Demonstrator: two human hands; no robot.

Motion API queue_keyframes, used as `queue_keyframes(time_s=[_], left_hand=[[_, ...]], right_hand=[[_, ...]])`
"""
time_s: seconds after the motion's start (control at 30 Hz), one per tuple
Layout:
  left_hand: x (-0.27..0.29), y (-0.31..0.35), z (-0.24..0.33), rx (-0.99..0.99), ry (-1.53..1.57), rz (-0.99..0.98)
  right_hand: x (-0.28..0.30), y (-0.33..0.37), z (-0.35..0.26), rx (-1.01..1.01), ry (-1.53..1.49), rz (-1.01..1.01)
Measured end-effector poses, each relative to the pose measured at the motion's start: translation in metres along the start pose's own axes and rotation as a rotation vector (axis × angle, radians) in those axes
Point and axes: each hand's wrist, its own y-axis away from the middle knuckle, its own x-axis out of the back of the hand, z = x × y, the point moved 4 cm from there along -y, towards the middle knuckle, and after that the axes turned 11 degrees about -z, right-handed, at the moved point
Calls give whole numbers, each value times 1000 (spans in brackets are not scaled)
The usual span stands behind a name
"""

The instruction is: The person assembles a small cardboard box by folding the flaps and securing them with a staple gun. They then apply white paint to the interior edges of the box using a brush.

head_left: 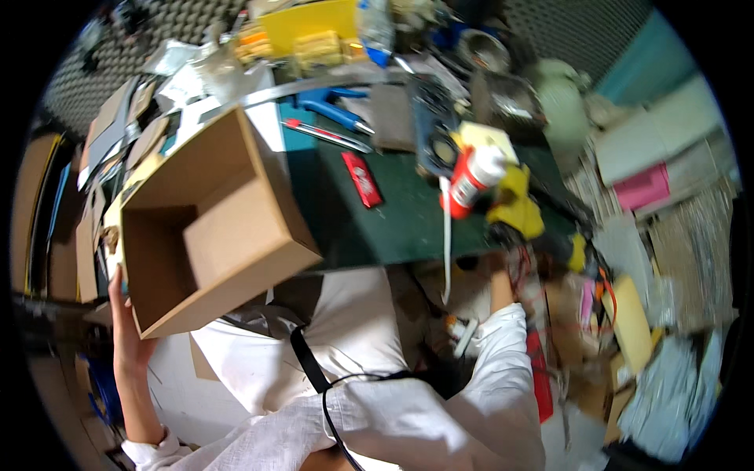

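Brown cardboard box tilting in the left grip

The open, brown, rectangular cardboard box [243, 228] is leaning over the left part of the dark green table [338, 235], its lower corner overhanging the near edge above the white-clothed lap [345, 314]. Its hollow side is facing the wearer, and nothing is showing inside. Whether its underside is touching the table is not clear.

The left grip [133, 330] is grasping the box at its lower left corner, fingers lying along the outer wall. The right grip [495, 265] is sitting low by the table's near edge, beside the yellow-and-black power tool [518, 208]; it is partly hidden, so I cannot tell whether it is clenched, released or holding something.

The box is probably weighing little for its bulk. Its walls are looking stiff and straight, dry rather than slippery, though the thin panels could be denting under a hard pinch. One-cornered support is likely letting it twist; holding two opposite walls, or a corner plus the base, would be steadier.

Just right of the box, a small red packet [361, 180] and a slim red-and-silver cutter [326, 135] are lying on the table.
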Motion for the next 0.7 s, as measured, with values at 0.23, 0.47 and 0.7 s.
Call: queue_keyframes(time_s=[0.23,0.47,0.7], left_hand=[[-30,16,7,163,-61,-30],[-20,4,8,-105,-195,5],[-11,3,18,-474,-180,114]], right_hand=[[-32,-70,-6,-34,51,-129],[-28,-89,-2,-55,25,-164],[-5,-26,28,-107,-109,-91]])
